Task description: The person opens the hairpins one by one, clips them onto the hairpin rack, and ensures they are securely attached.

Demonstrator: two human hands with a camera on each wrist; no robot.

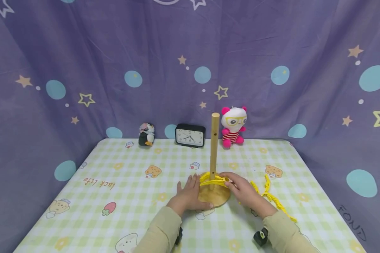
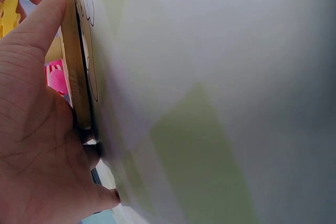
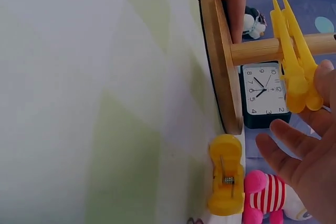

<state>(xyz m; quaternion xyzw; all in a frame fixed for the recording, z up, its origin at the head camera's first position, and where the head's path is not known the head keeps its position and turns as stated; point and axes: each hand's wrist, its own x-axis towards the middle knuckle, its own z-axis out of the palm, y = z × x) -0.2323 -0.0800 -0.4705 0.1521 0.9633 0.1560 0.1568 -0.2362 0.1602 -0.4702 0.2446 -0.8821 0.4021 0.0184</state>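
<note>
A wooden stand, with a round base point(image 1: 216, 198) and an upright pole point(image 1: 213, 147), stands in front of me. My left hand point(image 1: 190, 197) holds the base by its left edge, thumb at the front. Between thumb and fingers, my right hand point(image 1: 244, 188) pinches the rounded ends of a yellow plastic clip point(image 3: 294, 69). Its two long tapering arms stretch across the lower pole, above the base. Whether they touch the pole, I cannot tell. A second yellow clip point(image 1: 266, 194), crossed like an X, lies right of my right hand; its spring shows in the right wrist view.
Along the back of the checked tablecloth point(image 1: 130, 196) stand a penguin figure point(image 1: 146, 134), a black alarm clock point(image 1: 190, 135) and a pink-and-white panda plush point(image 1: 233, 127). A purple curtain point(image 1: 164, 98) hangs behind the table.
</note>
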